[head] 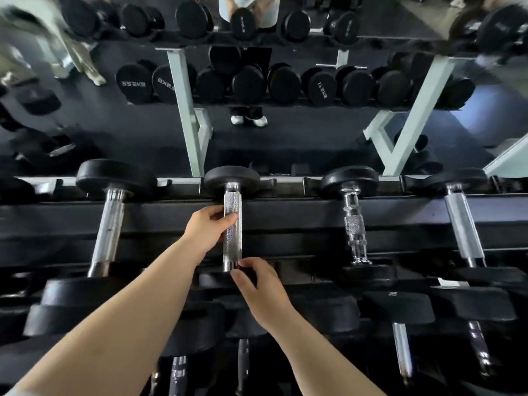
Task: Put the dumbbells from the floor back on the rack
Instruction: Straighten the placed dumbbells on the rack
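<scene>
A black-headed dumbbell with a knurled chrome handle (232, 247) lies across the top tier of the black rack (300, 221), its far head against the back rail. My left hand (207, 228) is curled around the handle's upper half from the left. My right hand (258, 287) pinches the handle's near end with its fingertips, over the near head (214, 280).
Other dumbbells lie on the same tier: one to the left (110, 224), one to the right (354, 227) and one far right (463, 224). Lower tiers near me hold several more. A mirror behind the rack (285, 132) reflects dumbbells, white rack legs and a person's legs.
</scene>
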A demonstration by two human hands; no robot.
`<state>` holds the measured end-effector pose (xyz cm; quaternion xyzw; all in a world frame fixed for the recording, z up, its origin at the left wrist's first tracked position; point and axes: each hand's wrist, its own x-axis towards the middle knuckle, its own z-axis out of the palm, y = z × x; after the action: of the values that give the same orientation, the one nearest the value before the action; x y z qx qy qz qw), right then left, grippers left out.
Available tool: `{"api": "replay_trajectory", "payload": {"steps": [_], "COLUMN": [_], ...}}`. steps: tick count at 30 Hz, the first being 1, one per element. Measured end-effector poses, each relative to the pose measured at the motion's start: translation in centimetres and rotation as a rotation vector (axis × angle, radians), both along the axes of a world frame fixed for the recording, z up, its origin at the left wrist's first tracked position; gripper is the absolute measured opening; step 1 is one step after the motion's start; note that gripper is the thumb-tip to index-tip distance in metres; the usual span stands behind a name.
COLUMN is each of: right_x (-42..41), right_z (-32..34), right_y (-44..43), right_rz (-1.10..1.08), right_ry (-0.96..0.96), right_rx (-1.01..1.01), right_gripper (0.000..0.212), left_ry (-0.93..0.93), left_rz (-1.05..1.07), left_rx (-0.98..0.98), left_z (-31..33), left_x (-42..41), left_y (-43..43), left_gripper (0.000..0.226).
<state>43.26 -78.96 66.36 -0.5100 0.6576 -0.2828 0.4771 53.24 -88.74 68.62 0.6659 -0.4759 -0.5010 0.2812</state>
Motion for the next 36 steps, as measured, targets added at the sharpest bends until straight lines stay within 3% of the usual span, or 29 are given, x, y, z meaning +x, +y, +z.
{"api": "replay_trajectory", "payload": {"steps": [9,11,14,17,20,23,25,31,36], "right_x": [-3.7,-5.3,-8.2,-11.7,-14.0,-14.4,-14.4,-14.2,-14.4], "right_z": [0.2,0.9,2.3,2.8,2.4,1.9,1.7,1.0,0.9], "right_y": [1.6,2.2,3.1,3.7,4.4,4.7,4.6,4.4,4.5], "right_rz": [-0.170,-0.323,-0.603,-0.753,-0.700,-0.672,-0.682,-0.729,-0.723], "right_ry": [0.091,0.188,0.434,0.563,0.365,0.093,-0.002,-0.026,-0.044], "right_rx": [-0.058,-0.229,-0.471,-0.389,-0.062,0.092,0.131,0.100,0.099], "right_gripper": [0.040,0.039,0.032,0.033,0.060,0.068,0.068,0.069,0.070], "left_ry": [-0.071,-0.147,-0.253,-0.161,-0.043,0.120,0.168,0.056,0.091], "left_rz": [0.001,-0.016,0.059,-0.024,-0.253,-0.353,-0.382,-0.293,-0.312], "left_rx": [-0.014,-0.030,-0.241,-0.347,-0.185,0.070,0.134,0.072,0.051], "left_z": [-0.3,0.3,1.2,1.6,1.4,1.1,0.8,-0.2,-0.8], "left_x": [-0.9,-1.1,-2.1,-4.9,-9.6,-14.1,-16.5,-19.3,-19.1], "left_y": [0.4,0.8,2.2,3.9,4.4,3.1,2.2,1.6,1.3], "left_gripper": [0.047,0.046,0.036,0.027,0.029,0.040,0.048,0.045,0.046]}}
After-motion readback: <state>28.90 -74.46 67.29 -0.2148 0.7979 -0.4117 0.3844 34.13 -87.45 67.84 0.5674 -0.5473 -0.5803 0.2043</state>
